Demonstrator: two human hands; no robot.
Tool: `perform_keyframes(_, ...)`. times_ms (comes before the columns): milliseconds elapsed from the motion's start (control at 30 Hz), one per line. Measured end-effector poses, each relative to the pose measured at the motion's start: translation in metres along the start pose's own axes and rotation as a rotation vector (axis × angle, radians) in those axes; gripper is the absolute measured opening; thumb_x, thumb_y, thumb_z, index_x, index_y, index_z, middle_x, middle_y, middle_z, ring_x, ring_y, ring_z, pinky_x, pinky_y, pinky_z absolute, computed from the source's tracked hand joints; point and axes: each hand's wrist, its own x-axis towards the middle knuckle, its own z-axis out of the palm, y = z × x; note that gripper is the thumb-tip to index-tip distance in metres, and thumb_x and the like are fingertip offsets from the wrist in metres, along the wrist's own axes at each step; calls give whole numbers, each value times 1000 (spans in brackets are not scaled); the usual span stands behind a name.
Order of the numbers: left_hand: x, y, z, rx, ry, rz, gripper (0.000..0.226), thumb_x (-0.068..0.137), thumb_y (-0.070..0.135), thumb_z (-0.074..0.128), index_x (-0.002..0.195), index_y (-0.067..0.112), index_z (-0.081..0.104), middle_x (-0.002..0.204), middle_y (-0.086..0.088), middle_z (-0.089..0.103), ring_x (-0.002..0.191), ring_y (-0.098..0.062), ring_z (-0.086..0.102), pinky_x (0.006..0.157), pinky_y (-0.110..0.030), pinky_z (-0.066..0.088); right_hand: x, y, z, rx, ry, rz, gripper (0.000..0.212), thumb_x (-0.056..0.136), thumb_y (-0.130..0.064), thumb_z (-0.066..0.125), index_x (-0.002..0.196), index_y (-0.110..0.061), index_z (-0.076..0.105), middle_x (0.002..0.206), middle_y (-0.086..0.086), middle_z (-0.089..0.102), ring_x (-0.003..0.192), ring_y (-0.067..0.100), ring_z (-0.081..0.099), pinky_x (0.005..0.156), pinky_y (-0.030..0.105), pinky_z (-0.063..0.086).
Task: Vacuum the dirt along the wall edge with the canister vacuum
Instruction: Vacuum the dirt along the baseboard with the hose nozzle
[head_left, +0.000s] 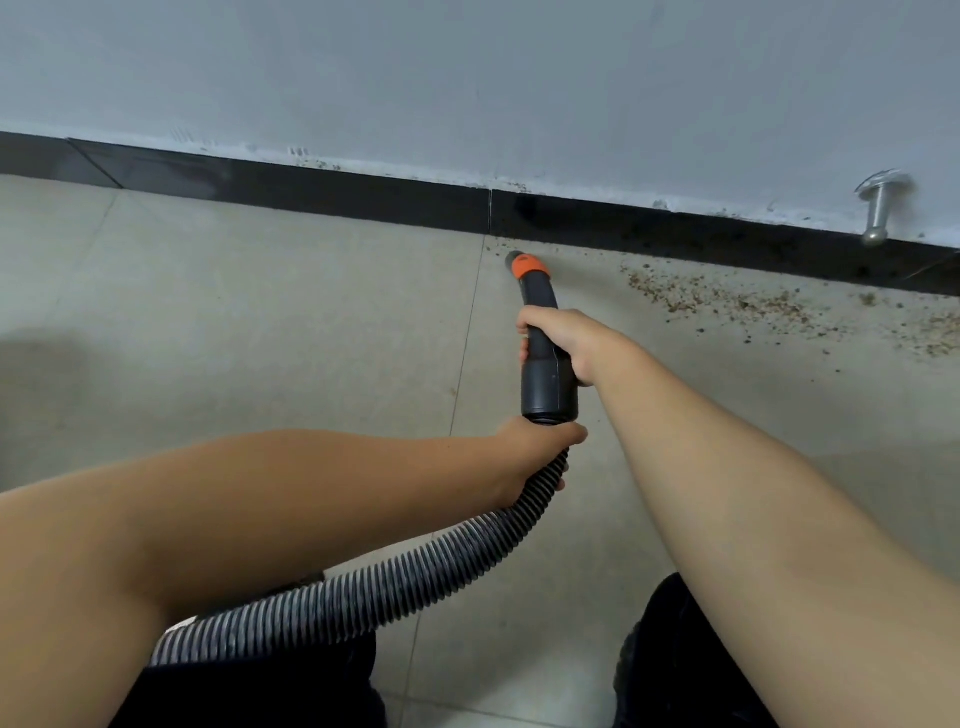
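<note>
While right hand grips nozzle handle | left hand grips ribbed hose | orange-collared tip near baseboard | dirt trails right along wall edge, right hand nearer.

The nozzle is gripped by the right hand, its orange-ringed tip near the skirting. The hose is held by the left hand. Dirt is scattered along the skirting, right of the tip.
</note>
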Motion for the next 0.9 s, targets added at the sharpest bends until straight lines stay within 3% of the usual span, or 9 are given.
perform_keyframes(133, 3, 9, 4, 120, -44, -19, 20, 88, 22, 66, 93, 11, 51, 74, -6, 53, 56, -16, 53, 38, -15, 45, 1, 4, -20, 115, 71, 14, 12, 80, -14, 61, 88, -9, 54, 52, 3, 62, 46, 16, 60, 63, 31, 54)
perform_keyframes(333, 20, 26, 16, 233, -112, 5, 32, 87, 23, 67, 110, 8, 51, 76, -5, 53, 57, -16, 53, 40, -16, 43, 8, 10, -59, 300, 216, 0, 16, 80, -12, 61, 93, -10, 52, 51, 2, 61, 46, 16, 61, 58, 29, 53)
perform_keyframes(500, 27, 16, 19, 145, -87, 16, 22, 88, 22, 66, 99, 11, 52, 73, -5, 52, 55, -16, 51, 37, -13, 42, 14, 8, -55, 230, 175, -1, 14, 80, -12, 61, 91, -10, 52, 52, 2, 61, 46, 16, 59, 61, 31, 53)
perform_keyframes(600, 29, 7, 16, 80, -66, 16, 16, 88, 21, 66, 88, 15, 50, 72, -5, 51, 54, -17, 50, 44, -18, 45, 18, 7, -43, 177, 128, -1, 14, 80, -12, 61, 91, -10, 52, 52, 3, 60, 46, 16, 58, 62, 32, 54)
perform_keyframes(700, 30, 2, 13, 12, -23, 20, 16, 87, 20, 65, 87, 14, 51, 70, -6, 51, 54, -17, 49, 50, -23, 46, 22, 3, -30, 117, 73, -10, 15, 82, -13, 61, 93, -10, 52, 53, 4, 60, 45, 17, 58, 59, 30, 54)
perform_keyframes(900, 29, 2, 3, -82, 68, 45, 15, 87, 19, 65, 87, 14, 51, 69, -5, 51, 53, -16, 50, 44, -17, 46, 33, -8, -8, 1, -28, -41, 19, 80, -16, 62, 94, -10, 52, 55, 4, 62, 49, 18, 59, 68, 35, 55)
